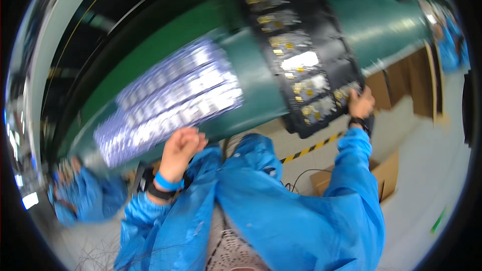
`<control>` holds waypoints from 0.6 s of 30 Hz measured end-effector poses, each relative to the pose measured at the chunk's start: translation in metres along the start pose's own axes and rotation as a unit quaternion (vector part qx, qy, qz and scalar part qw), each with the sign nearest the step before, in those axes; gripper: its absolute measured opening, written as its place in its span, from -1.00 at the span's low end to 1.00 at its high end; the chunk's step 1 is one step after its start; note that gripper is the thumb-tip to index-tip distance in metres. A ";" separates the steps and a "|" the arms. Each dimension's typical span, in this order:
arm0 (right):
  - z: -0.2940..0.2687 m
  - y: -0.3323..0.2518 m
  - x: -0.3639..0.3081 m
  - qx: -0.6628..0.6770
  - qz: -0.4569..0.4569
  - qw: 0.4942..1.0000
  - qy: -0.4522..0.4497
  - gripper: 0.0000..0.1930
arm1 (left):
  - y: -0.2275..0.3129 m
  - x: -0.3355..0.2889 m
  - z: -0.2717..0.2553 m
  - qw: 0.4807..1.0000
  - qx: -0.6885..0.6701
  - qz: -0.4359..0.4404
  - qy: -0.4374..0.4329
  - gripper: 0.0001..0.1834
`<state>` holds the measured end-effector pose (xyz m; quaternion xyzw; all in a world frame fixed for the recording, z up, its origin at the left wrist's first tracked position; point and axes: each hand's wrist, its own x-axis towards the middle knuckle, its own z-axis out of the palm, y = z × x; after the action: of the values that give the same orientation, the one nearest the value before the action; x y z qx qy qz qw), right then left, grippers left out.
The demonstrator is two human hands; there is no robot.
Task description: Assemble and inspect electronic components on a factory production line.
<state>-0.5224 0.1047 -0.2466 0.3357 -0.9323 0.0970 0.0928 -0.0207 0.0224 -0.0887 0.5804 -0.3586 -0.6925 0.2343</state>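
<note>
A black tray [316,45] with boards carrying metal and gold-coloured parts in its pockets lies across the green bench mat [258,80]. My right hand [361,103] grips its near right corner, fingers closed on the edge. To the left sits a clear, bluish plastic tray [175,88] with rows of shiny pockets, blurred, so their contents cannot be made out. Just off its near edge is my left hand [183,148], fingers curled together; whether anything is in them is hidden. A blue band and a black strap circle the left wrist.
Cardboard boxes [399,83] stand beyond the bench's right side, and an open carton [389,175] is on the floor. Yellow-and-black tape [314,148] and a dark cable [301,173] lie below. People in blue workwear [95,195] are at far left and far right.
</note>
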 end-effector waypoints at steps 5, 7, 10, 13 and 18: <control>0.004 0.009 -0.019 0.025 -0.022 0.996 0.083 -0.45 | -0.018 -0.040 -0.123 0.932 -0.122 0.146 0.309 -0.83; -0.002 -0.009 -0.035 0.064 -0.036 0.993 0.087 -0.49 | -0.037 -0.066 -0.174 0.881 -0.192 0.154 0.404 -0.86; -0.018 -0.058 -0.064 0.182 0.001 0.983 -0.002 -0.56 | -0.079 -0.104 -0.210 0.838 -0.213 0.163 0.476 -0.87; -0.038 -0.104 -0.098 0.292 -0.079 0.953 -0.019 -0.59 | -0.152 -0.126 -0.232 0.833 -0.230 0.110 0.490 -0.87; -0.056 -0.162 -0.172 0.395 -0.186 0.895 -0.090 -0.66 | -0.351 -0.153 -0.239 0.867 -0.322 -0.090 0.369 -0.86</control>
<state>-0.2818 0.1001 -0.2144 0.5196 -0.7420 0.4076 -0.1153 0.2766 0.3044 -0.2774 0.7158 0.0511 -0.5227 0.4602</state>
